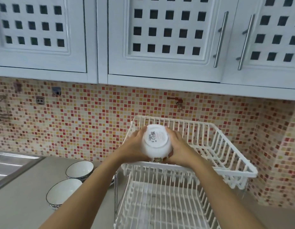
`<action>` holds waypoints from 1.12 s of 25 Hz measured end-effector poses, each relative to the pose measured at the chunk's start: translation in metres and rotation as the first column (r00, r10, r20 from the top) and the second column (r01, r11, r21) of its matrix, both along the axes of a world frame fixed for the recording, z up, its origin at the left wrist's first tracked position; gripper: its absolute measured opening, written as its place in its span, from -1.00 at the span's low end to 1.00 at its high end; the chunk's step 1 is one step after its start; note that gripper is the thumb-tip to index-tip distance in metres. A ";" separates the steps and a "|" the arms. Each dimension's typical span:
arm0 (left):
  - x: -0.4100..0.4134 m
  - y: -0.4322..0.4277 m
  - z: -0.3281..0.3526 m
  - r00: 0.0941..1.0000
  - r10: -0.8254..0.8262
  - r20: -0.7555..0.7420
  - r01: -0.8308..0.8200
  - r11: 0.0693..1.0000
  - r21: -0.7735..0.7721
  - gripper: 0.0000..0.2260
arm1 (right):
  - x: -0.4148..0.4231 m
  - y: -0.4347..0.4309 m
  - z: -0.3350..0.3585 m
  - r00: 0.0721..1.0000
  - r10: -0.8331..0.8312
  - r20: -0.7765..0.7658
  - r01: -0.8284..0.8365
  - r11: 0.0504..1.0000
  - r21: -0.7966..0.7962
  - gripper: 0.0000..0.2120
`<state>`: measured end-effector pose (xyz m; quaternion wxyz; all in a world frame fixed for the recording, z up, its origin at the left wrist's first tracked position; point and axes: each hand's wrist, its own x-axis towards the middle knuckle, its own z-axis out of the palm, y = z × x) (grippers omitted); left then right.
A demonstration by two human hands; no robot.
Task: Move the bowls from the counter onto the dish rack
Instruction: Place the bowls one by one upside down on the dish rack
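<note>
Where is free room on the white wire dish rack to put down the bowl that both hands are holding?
The white wire dish rack is bare on both tiers; the upper basket right of the upturned white bowl held by the left hand and right hand is open. Two white bowls crowd the grey counter.

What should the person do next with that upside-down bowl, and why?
Probably lower it onto the upper tier of the dish rack. Both hands, left hand and right hand, hold the bowl base-up above that empty tier, while two bowls wait on the counter.
</note>
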<state>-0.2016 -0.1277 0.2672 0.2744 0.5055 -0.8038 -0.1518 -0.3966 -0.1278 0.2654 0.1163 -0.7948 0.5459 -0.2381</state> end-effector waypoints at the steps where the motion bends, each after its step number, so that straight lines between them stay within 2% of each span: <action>1: 0.000 0.001 0.001 1.000 0.001 0.000 -0.001 1.000 0.010 0.05 | 0.000 -0.002 -0.001 1.000 0.000 0.004 0.000 1.000 0.011 0.14; 6: 0.002 -0.004 -0.002 0.999 -0.001 0.041 -0.002 0.997 0.080 0.06 | -0.001 -0.001 0.002 0.999 -0.001 0.043 -0.002 0.998 0.070 0.12; 9: 0.007 0.005 0.001 0.999 0.023 -0.046 -0.021 0.999 0.036 0.00 | 0.001 0.013 0.011 0.997 -0.030 0.065 0.024 0.995 0.096 0.09; 11: 0.015 0.011 0.006 0.990 0.038 -0.138 -0.044 0.998 -0.046 -0.13 | 0.010 0.024 0.019 0.995 -0.064 0.075 0.061 0.997 0.039 0.01; 13: 0.030 0.017 0.011 0.985 0.057 -0.164 -0.073 0.992 -0.099 -0.23 | 0.027 0.035 0.027 0.994 -0.068 0.083 0.072 0.996 -0.052 -0.13; 18: 0.103 0.037 0.016 0.974 0.123 -0.188 -0.144 0.984 -0.105 -0.35 | 0.114 0.056 0.028 0.989 0.019 0.147 0.008 0.983 -0.183 -0.36; 23: 0.186 0.053 -0.010 0.964 0.222 -0.147 -0.225 0.974 -0.006 -0.39 | 0.210 0.061 -0.009 0.978 0.071 0.195 -0.028 0.977 -0.213 -0.40; 28: 0.263 0.059 -0.057 0.949 0.311 -0.053 -0.302 0.943 0.138 -0.44 | 0.287 0.055 -0.082 0.981 0.008 0.193 0.005 0.998 -0.067 -0.39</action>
